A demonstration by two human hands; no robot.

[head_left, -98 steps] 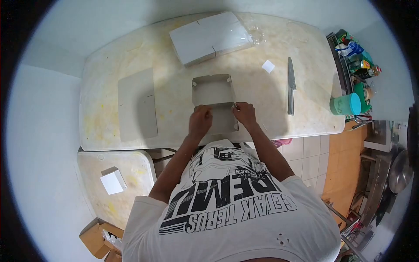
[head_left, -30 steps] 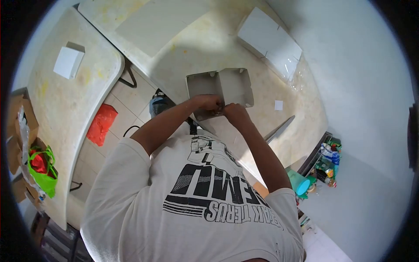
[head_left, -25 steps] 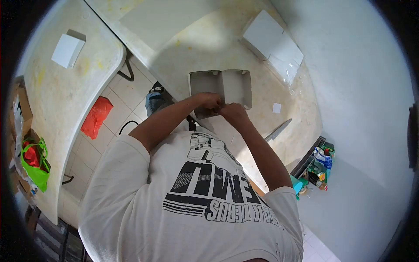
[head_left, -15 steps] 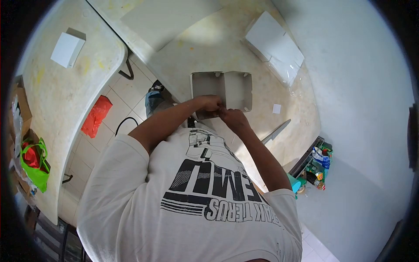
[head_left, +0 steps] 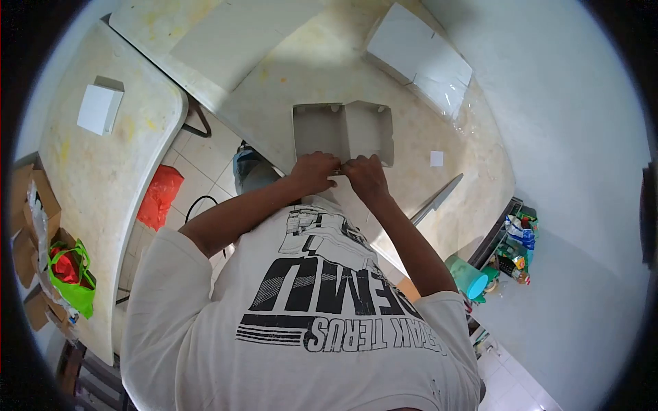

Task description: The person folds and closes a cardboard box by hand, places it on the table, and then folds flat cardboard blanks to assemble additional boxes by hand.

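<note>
An open cardboard box point(head_left: 321, 131), grey inside, lies on the table in front of me with its two halves side by side. My left hand point(head_left: 316, 172) is at the near edge of the left half, fingers closed on the cardboard. Close beside it, my right hand point(head_left: 368, 179) grips the same near edge around the fold between the halves. The fingertips of both hands almost meet there, and the hands partly hide that edge. To the right of the box are a small white square point(head_left: 436, 159) and a knife point(head_left: 439, 198) lying flat.
White flat boxes in clear plastic point(head_left: 419, 58) lie at the back right, near the wall. A second table point(head_left: 147, 130) on the left bears a small white box point(head_left: 101, 109). A red plastic bag point(head_left: 161, 197) shows in the gap between tables; a green bag point(head_left: 77, 291) sits far left.
My left hand has shifted slightly left and lower, from inside the box to its near edge. My right hand has moved up against that edge. The view has shifted a little.
</note>
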